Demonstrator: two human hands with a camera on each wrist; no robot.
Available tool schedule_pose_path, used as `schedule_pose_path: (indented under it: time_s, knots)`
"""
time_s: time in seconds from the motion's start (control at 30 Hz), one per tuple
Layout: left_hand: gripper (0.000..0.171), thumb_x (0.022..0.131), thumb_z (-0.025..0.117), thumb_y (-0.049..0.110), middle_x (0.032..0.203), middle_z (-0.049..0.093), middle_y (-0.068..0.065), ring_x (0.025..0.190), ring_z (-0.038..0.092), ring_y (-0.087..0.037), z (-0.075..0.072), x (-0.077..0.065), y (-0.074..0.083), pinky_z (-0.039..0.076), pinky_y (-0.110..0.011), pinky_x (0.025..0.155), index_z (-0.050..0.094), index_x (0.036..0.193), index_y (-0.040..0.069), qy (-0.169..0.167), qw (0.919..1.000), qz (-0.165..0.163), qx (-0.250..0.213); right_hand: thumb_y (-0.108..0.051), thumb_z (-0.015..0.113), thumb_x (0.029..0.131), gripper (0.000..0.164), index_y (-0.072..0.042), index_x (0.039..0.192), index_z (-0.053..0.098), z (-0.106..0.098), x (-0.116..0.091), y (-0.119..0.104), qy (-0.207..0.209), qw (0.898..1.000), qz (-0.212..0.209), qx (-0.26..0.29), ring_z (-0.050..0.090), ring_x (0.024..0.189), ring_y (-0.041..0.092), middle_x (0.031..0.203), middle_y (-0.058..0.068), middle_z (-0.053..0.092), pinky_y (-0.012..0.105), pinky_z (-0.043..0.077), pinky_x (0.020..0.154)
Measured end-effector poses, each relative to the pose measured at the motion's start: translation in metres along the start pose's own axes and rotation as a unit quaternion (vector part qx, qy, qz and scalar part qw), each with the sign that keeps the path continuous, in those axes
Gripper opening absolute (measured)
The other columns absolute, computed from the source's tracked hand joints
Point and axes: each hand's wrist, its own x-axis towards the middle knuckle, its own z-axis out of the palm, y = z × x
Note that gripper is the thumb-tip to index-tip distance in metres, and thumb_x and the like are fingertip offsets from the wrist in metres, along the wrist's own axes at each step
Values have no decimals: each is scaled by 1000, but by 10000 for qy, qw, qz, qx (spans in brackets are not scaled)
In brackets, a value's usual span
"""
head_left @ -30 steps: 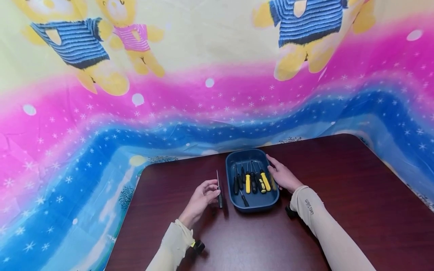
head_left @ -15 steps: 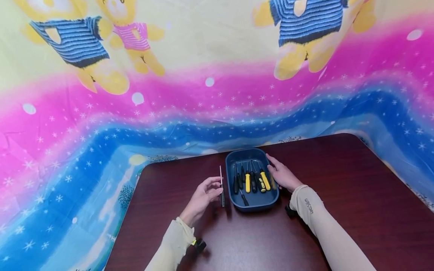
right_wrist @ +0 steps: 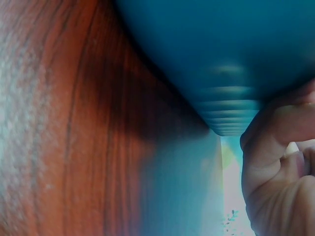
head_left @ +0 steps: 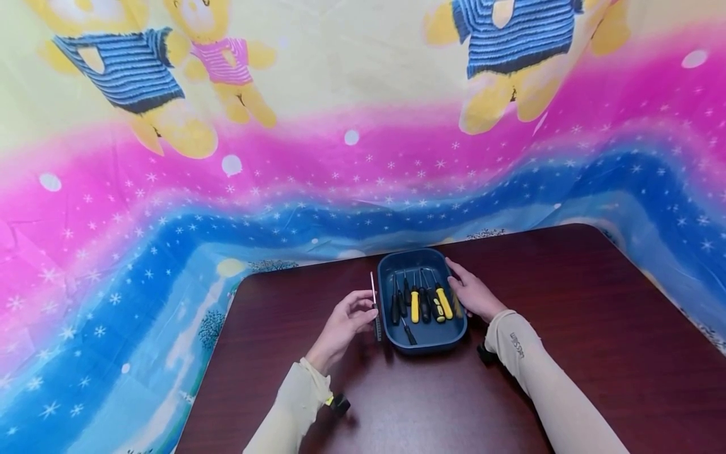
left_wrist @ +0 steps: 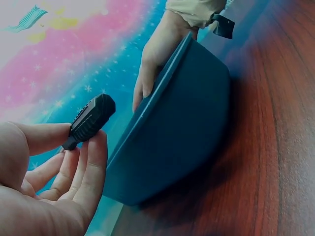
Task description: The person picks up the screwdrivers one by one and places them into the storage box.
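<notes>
My left hand (head_left: 343, 323) pinches a screwdriver (head_left: 378, 326) just left of the blue tray (head_left: 426, 347). Its thin shaft points away from me. The left wrist view shows the ridged black handle (left_wrist: 92, 118) between thumb and fingers, apart from the tray wall (left_wrist: 182, 123). Across the tray, my right hand (head_left: 478, 296) holds the right side near the rim; its fingers look curled in the right wrist view, though their contact there is partly hidden. Several screwdrivers lie in the tray, among them a yellow-handled one (head_left: 415, 306), a black one (head_left: 395, 310) and a small black one (head_left: 409, 332).
The tray stands near the back edge of a dark red-brown wooden table (head_left: 431, 410). Behind the table hangs a colourful cloth (head_left: 317, 164) with printed bears. A dark device (head_left: 339, 404) sits at my left wrist, close above the tabletop.
My left hand has moved slightly right and away from me with the screwdriver, closer to the tray's left side. The right hand and the tray have stayed in place.
</notes>
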Motion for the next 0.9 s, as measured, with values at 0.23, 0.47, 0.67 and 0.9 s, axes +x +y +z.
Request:
schedule_pose_path:
  time_s: [0.23,0.47,0.67,0.9]
  knots:
    - [47,99,69,11,112,62,-5,94,69,-14,6,5,4,60,-40,89,55,143,5,26,10000,34,30,-28,34,114,60,-29,168,9,0,1,1,4,10000,-5,-24,44,44,20,124,25,58,45,51,49]
    - [45,99,69,10,112,62,-5,94,70,-15,11,11,3,61,-38,88,57,142,5,58,9999,28,77,-29,34,114,60,-29,168,9,0,1,1,6,10000,-5,-57,43,44,20,111,22,58,43,51,48]
    - [46,99,70,12,114,63,-9,91,70,-16,16,16,4,61,-45,91,56,143,5,222,9994,-26,274,-27,34,114,60,-28,168,9,0,-1,1,-4,10000,-26,15,43,44,21,135,26,54,45,51,48]
    - [40,98,71,13,116,63,-10,89,69,-17,23,21,9,61,-49,92,62,137,12,431,9981,-200,396,-26,34,114,60,-27,168,9,-1,0,0,13,10000,-33,2,43,44,20,123,26,59,46,51,48]
